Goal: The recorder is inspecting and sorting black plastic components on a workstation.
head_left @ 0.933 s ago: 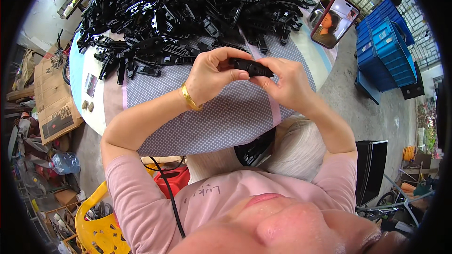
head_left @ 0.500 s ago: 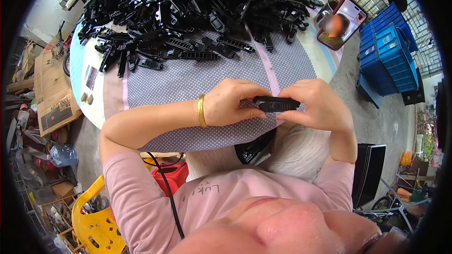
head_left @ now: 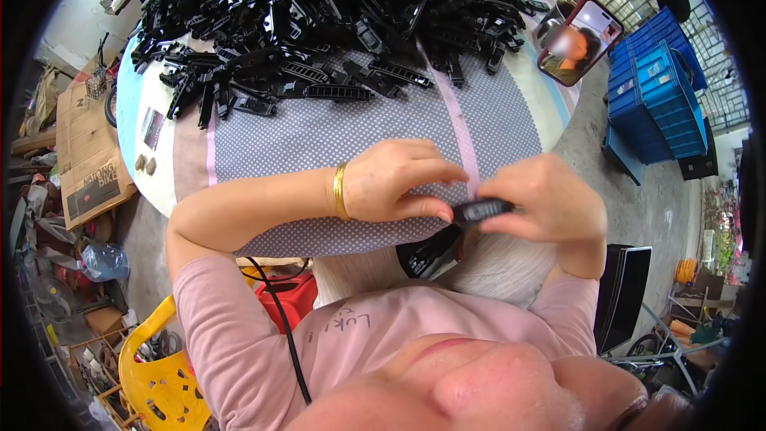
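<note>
Both hands grip one small black plastic part (head_left: 480, 210) at the near edge of the table (head_left: 335, 132), just above my lap. My left hand (head_left: 399, 179), with a gold bangle on the wrist, pinches the part's left end. My right hand (head_left: 544, 198) wraps around its right end. A big heap of similar black plastic parts (head_left: 319, 16) covers the far half of the table. More black parts (head_left: 427, 251) lie in my lap under the hands.
A phone (head_left: 578, 40) with a lit screen lies at the table's far right. Blue crates (head_left: 654, 80) stand on the floor to the right. A yellow chair (head_left: 155, 375), a red object and cardboard boxes (head_left: 84, 144) are at the left. A black cable hangs over my chest.
Both hands have drawn the black part back from the middle of the table to its near edge, closer to my body and a little to the right.
</note>
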